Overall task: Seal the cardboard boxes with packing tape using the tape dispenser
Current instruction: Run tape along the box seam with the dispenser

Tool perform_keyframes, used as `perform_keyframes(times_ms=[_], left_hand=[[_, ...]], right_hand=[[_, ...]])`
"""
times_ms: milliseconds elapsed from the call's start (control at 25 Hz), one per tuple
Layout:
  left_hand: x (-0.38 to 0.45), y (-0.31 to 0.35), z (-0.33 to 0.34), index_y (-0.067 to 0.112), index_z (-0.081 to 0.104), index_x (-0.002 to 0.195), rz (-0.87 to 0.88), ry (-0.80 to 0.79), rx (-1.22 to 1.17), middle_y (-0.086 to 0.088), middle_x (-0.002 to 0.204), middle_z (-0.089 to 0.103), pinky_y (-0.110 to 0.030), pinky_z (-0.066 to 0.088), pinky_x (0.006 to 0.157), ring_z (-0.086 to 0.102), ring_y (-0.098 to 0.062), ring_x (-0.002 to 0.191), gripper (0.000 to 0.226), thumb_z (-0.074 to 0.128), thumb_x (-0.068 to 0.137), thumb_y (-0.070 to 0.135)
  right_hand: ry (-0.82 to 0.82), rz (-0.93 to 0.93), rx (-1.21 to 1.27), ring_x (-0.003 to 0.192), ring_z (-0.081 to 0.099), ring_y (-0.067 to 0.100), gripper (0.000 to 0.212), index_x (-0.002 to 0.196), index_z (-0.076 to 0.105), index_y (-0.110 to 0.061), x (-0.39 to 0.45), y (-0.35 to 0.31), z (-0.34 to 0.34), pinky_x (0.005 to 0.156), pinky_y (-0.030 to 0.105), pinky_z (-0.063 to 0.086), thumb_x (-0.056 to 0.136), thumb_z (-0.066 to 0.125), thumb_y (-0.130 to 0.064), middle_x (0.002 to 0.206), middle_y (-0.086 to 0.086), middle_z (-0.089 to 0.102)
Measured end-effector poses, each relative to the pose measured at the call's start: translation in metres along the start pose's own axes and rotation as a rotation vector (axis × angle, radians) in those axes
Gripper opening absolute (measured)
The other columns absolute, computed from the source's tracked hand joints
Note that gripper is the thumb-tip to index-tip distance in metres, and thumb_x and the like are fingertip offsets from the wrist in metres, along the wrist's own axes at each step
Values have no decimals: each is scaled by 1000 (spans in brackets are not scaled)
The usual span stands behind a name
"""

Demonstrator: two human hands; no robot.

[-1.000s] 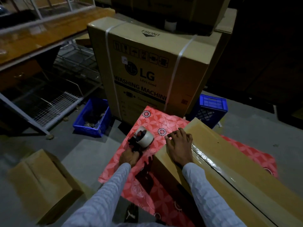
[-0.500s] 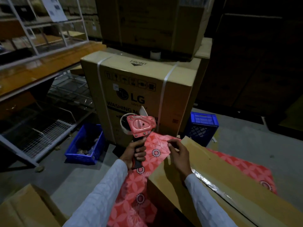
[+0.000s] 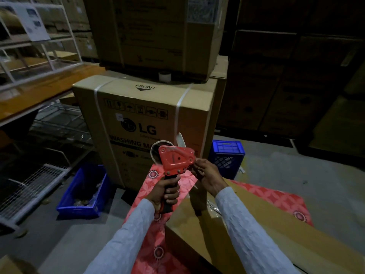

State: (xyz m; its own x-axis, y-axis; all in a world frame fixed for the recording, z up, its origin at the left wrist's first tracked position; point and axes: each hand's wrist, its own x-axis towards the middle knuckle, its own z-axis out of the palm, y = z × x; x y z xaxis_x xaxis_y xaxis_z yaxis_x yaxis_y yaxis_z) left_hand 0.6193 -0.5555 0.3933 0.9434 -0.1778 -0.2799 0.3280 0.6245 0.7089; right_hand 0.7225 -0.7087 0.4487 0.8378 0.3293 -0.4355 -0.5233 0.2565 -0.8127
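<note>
Dispenser (image 3: 175,159) raised higher, right hand (image 3: 205,175) joined

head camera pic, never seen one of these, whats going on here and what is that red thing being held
The picture comes from a camera worn on a person's head, looking forward and down, so the two white-sleeved arms at the bottom are the wearer's own. No robot is involved. The left hand grips the black handle of a red tape dispenser, a hand tool that carries a roll of packing tape. The right hand has its fingertips at the dispenser's front edge, seemingly picking at the tape end; the dim light hides the detail. Below lies a long cardboard box on a red patterned mat spread on the floor. Behind stands a large LG washing machine carton.
</note>
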Motion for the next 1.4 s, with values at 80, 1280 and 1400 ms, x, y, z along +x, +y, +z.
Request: perform_keyframes(times_ms=[80,1280,1400], left_hand=[[0,3,3,18,44,56,5,8,27,6,42,29,-17,23,36,28,-6,29,50,91,71,30],[-6,-20,47,7,71,101,179,335,673,-19,74,65,-36,46,57,58,-26,61,14,66,88,4],[-9,-23,45,6,70,96,163,378,682,-14,65,60,-37,41,55,53,-23,55,11,65,87,4]], right_hand=[[18,16,32,88,71,24,10,103,67,-1,2,4,-6,73,28,59,99,58,-3,96,15,74],[211,-432,-947,85,72,21,14,101,77,-4,59,-1,-58,75,30,59,93,67,3,95,10,75],[280,-503,-1074,88,71,20,14,99,77,-4,71,-4,-52,78,32,56,91,68,2,93,8,75]])
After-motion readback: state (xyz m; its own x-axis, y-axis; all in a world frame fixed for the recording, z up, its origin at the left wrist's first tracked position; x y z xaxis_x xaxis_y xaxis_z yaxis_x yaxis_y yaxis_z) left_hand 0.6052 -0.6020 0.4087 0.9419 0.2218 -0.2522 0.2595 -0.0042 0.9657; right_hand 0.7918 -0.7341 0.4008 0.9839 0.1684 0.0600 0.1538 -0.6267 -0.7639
